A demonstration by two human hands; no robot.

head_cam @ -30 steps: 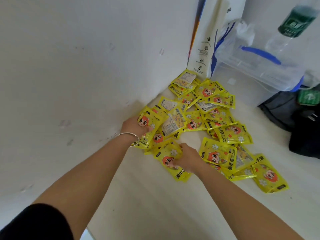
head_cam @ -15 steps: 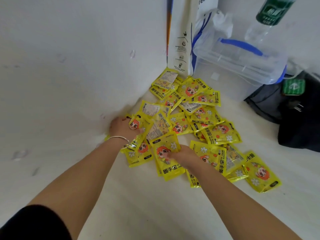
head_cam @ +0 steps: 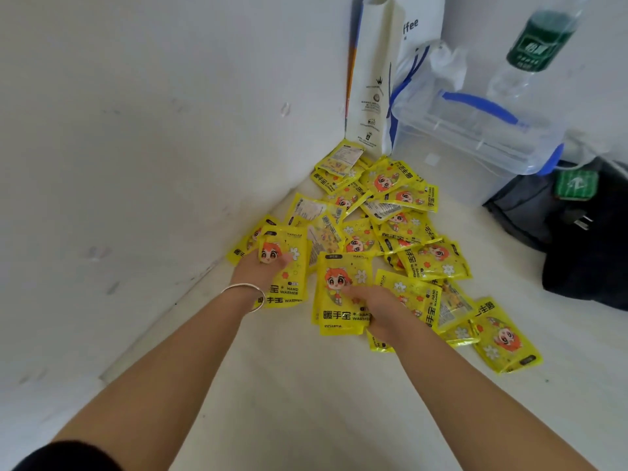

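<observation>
Several yellow hand-warmer packets with an orange-haired cartoon figure lie in a loose pile in the corner between the wall and the floor. At the pile's near left, my left hand, a silver bangle on its wrist, grips a small stack of the packets, with the thumb laid across the top one. Just to the right, my right hand pinches the right side of a single packet that lies face up and upright on the floor. Its thumb lies on the printed front.
A white paper bag leans in the corner behind the pile. Beside it stands a clear plastic box with blue handles, and a green-labelled water bottle is above it. A black bag lies at the right. The white wall runs close along the left.
My right hand has pulled one packet out of the pile toward me and turned it upright. My left hand has kept its hold on the stack at the wall side.
</observation>
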